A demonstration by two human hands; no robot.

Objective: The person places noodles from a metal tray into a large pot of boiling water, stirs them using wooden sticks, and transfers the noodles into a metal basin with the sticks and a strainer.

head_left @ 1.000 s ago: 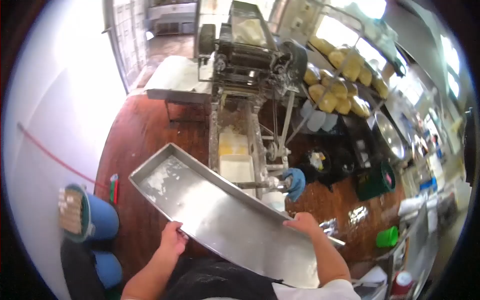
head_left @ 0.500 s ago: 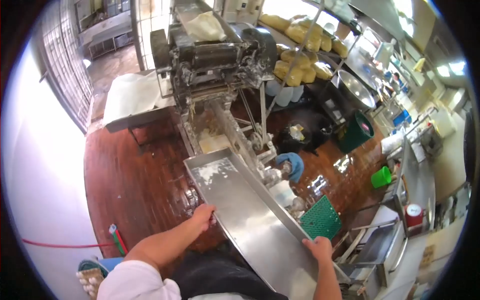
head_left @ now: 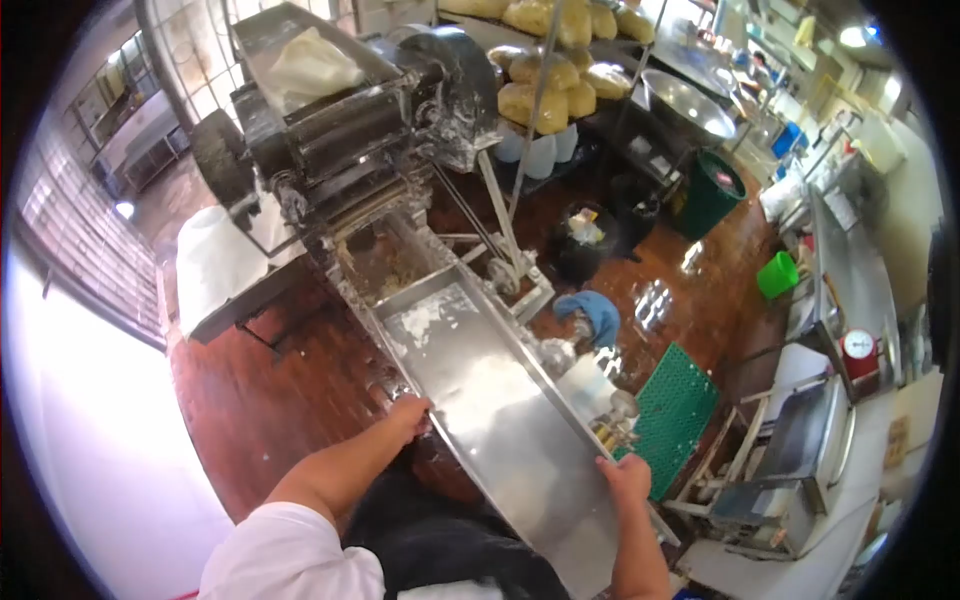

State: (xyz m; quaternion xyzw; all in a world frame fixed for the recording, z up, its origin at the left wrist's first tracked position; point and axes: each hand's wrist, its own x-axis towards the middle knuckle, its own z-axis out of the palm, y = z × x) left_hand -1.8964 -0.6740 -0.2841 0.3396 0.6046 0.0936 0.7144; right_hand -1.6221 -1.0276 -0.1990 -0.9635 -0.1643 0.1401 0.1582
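A long, shallow metal tray stretches away from my body, with whitish residue near its far end. My left hand grips its left rim, and my right hand grips the right rim closer to me. The far end of the tray lies at the frame of a dark roller machine, over the trough below the rollers. On top of that machine rests a pale sheet of dough. The fingers of both hands are partly hidden by the rims.
Left of the machine, a table bears a white sheet. Filled yellowish bags are stacked on shelves behind. A green perforated mat and a blue cloth lie to the right, with a bright green bucket beyond. The red-brown floor shines wetly.
The tray's far end has moved forward over the trough, closer under the rollers. My view has shifted toward the machine, which looks larger. Both hands keep their hold on the rims.
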